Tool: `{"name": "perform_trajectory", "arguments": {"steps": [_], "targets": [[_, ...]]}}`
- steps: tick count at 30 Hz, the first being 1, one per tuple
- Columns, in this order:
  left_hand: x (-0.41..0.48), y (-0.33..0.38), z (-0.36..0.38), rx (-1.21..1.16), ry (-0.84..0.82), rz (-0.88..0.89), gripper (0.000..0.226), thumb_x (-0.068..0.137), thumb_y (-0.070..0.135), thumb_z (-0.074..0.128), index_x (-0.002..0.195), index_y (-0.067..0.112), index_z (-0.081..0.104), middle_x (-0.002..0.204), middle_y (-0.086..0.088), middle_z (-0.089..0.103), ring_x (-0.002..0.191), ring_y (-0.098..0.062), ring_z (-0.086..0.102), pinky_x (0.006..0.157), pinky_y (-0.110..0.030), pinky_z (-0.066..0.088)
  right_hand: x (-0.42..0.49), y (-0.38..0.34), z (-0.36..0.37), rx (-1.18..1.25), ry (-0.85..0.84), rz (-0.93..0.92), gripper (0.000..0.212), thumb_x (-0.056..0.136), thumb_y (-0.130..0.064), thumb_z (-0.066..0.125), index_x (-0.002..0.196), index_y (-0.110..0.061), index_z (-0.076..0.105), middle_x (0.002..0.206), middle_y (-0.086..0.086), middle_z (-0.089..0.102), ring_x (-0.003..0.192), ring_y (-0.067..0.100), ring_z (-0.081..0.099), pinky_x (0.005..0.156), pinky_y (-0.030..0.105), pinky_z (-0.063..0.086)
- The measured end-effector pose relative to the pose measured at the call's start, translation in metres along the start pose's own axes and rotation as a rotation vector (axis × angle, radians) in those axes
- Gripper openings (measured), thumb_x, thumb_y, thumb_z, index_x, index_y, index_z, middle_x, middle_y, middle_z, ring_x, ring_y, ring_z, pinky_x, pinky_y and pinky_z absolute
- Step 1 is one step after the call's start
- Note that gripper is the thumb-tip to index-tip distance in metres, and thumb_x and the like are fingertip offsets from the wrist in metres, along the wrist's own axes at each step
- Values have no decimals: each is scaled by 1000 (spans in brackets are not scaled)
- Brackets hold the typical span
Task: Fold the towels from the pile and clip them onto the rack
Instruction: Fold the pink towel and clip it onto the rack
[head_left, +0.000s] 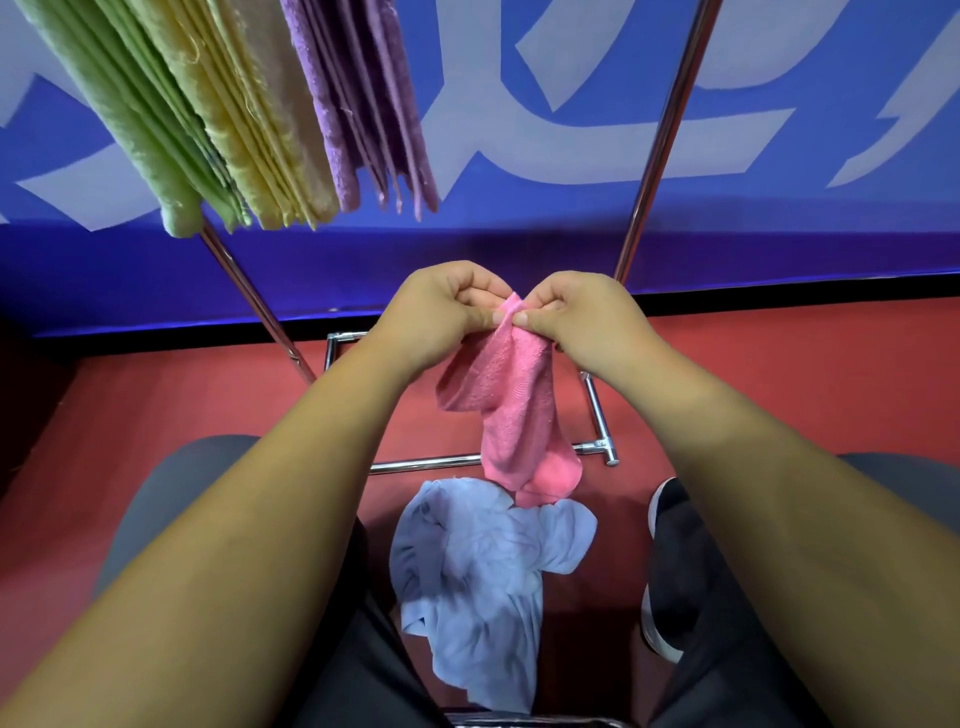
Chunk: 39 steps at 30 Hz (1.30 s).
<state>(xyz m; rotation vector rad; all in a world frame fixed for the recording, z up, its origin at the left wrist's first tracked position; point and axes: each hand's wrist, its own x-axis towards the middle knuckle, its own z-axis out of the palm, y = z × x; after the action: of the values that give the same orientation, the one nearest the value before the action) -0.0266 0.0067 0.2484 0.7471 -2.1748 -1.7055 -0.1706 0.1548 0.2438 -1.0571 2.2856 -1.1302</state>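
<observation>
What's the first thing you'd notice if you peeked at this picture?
Probably the bright pink towel right in the middle, dangling down while the left hand and the right hand pinch its top edge. Just below it lies a crumpled light blue towel. At the top left, a row of hanging towels in green, yellow and purple fills the corner.

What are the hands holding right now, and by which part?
The crumpled pink terry towel, pinched at its top edge by the left hand and the right hand side by side; the rest hangs loose below.
</observation>
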Motion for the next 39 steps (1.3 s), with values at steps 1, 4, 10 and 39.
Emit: {"name": "perform_trajectory", "arguments": {"steps": [1,4,10,39], "targets": [[0,0,0,-3,-3,5,18,88,3,84,104,9,78,100,-22,80,87,-22,74,86,-39,62,0,0,0,1,2,7,13,86,-29,87,82,-26,75,75,-9,71,68,5,62,71,28,51],[0,2,1,16,-16,17,18,88,1,83,105,7,77,101,-24,78,84,-17,72,78,-29,59,1,1,1,-9,6,20,18,85,-30,88,82,-29,70,78,-6,73,69,8,65,72,31,54],[3,1,-1,76,-50,17,19,90,0,80,105,11,77,103,-22,78,83,-15,70,83,-33,58,-2,2,0,46,-22,-7,20,86,-30,86,102,-34,74,85,3,77,71,10,68,74,33,56],[9,0,-30,472,258,-47,16,78,25,93,82,18,79,75,2,74,62,-9,59,60,-24,47,10,4,-30,176,349,136,7,76,-32,71,81,-29,67,80,-2,76,81,26,78,82,51,65]]}}
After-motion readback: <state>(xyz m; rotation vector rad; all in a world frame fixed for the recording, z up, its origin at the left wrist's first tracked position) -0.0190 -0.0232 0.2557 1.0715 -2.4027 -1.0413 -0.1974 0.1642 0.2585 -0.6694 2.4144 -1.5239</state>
